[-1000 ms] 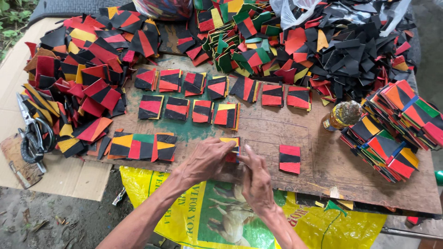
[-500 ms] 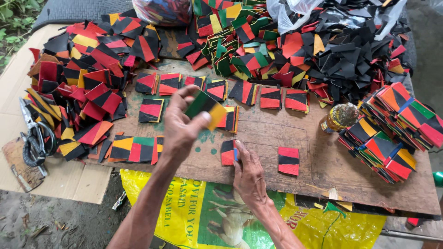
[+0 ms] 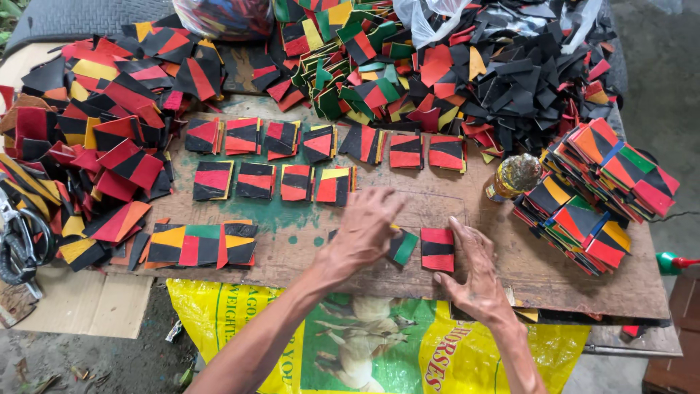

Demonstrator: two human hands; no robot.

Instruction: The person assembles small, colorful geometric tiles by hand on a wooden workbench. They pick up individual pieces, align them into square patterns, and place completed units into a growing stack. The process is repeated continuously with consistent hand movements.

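My left hand (image 3: 362, 228) lies palm down on the wooden board (image 3: 467, 208), its fingers covering a black, green and yellow patch piece (image 3: 403, 246) that sticks out to the right. My right hand (image 3: 475, 274) rests flat on the board beside it, fingers spread. Its fingertips touch the edge of a red and black square (image 3: 437, 249). The two pieces lie side by side near the board's front edge.
Rows of red and black squares (image 3: 284, 160) lie across the board. Loose scrap heaps sit left (image 3: 95, 138) and behind (image 3: 467, 66). A stack of sewn multicolour squares (image 3: 598, 193) stands right, beside a small bottle (image 3: 514, 177). Scissors (image 3: 18, 244) lie far left. A yellow sack (image 3: 379, 335) hangs below.
My left hand, which had lifted a green and yellow piece above the board, has come down and laid it next to the red and black square. My right hand slid right.
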